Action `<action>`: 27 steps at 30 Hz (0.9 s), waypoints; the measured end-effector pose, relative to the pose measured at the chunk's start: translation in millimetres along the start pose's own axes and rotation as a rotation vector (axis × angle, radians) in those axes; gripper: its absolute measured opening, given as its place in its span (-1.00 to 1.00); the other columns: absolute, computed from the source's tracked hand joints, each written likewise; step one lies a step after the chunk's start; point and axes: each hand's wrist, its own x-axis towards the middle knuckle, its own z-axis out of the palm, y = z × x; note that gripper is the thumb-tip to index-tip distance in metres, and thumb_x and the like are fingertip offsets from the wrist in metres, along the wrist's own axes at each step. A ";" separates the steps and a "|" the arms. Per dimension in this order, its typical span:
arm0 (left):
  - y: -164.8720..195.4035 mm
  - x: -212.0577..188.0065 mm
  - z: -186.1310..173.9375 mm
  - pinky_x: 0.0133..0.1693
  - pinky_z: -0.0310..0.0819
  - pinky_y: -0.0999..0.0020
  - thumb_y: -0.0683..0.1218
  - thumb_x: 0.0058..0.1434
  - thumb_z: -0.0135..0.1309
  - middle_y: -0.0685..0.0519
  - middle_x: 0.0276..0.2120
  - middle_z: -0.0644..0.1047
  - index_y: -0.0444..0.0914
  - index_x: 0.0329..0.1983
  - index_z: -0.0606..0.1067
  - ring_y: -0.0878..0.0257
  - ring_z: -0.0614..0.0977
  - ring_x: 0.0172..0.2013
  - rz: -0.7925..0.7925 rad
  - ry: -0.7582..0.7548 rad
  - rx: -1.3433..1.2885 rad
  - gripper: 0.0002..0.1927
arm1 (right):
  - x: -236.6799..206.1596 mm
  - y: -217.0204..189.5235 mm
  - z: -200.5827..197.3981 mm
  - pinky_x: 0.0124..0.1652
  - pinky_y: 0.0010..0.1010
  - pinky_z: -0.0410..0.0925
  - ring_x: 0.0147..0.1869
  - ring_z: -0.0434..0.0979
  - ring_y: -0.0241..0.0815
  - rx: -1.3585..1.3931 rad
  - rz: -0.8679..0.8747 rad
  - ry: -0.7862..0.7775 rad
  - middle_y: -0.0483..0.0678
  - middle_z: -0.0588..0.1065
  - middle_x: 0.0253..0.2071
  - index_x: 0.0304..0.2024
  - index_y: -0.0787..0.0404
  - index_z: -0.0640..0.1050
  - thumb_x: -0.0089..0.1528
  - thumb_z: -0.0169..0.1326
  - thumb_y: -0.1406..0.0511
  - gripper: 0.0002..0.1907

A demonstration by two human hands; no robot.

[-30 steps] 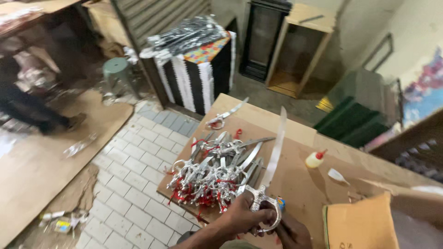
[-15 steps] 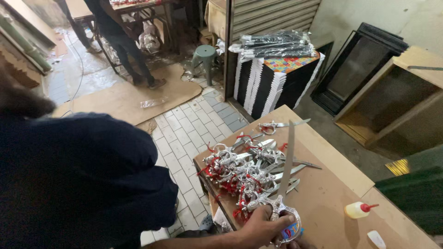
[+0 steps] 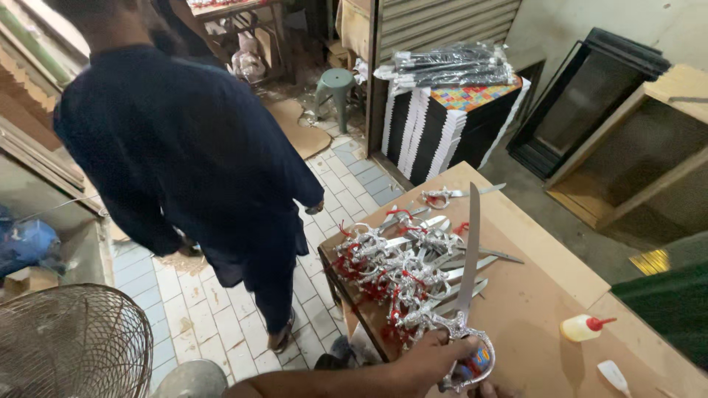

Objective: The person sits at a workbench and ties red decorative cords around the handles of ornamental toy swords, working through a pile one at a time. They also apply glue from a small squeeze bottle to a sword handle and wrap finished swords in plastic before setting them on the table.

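Observation:
My left hand [image 3: 428, 361] reaches in from the bottom edge and grips the ornate silver hilt of a decorative sword [image 3: 470, 250]. Its long blade points away from me over the table. Just beyond the hilt lies a pile of several similar silver swords with red tassels [image 3: 391, 273] on the brown board table [image 3: 538, 295]. Only a sliver of my right hand [image 3: 490, 389] shows at the bottom edge, under the hilt's guard, and its grip is hidden.
A person in dark blue clothes [image 3: 184, 147] stands on the tiled floor left of the table. A glue bottle with a red cap [image 3: 582, 327] stands on the table. A wire fan guard [image 3: 66, 346], a striped stack of boxes [image 3: 442, 125], black frames [image 3: 582, 96] and a wooden cabinet [image 3: 649, 147] surround it.
My view has swung left and pulled back. The person in dark blue, close in front half a second ago, now stands farther off. The sword stays in my hand.

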 end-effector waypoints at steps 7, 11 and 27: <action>10.0 -53.4 6.4 -0.32 0.50 0.37 0.15 0.34 0.13 0.08 -0.24 0.64 -0.27 0.01 0.56 0.30 0.63 -0.28 -0.086 -0.064 -0.036 -0.58 | -105.6 -67.2 -2.7 -0.39 -0.42 0.34 -0.42 0.52 -0.23 0.013 -0.003 0.141 0.00 0.56 -0.45 -0.23 0.38 0.64 0.28 0.14 0.27 -0.76; 14.2 -79.9 9.5 -0.39 0.57 0.37 0.13 0.28 0.03 0.09 -0.33 0.64 -0.19 -0.03 0.56 0.32 0.67 -0.38 -0.196 -0.030 -0.133 -0.64 | -133.4 -71.9 6.4 -0.32 -0.46 0.41 -0.37 0.54 -0.28 0.234 -0.032 0.084 -0.04 0.57 -0.40 -0.23 0.38 0.63 0.29 0.17 0.34 -0.84; 14.7 -109.8 -10.1 -0.30 0.55 0.35 0.17 0.33 0.03 0.04 -0.26 0.61 -0.30 -0.02 0.54 0.31 0.63 -0.30 -0.204 -0.106 -0.029 -0.55 | -172.5 -86.2 24.2 -0.35 -0.54 0.35 -0.34 0.52 -0.35 0.407 0.097 -0.228 -0.13 0.52 -0.37 -0.15 0.30 0.58 0.33 0.14 0.36 -0.89</action>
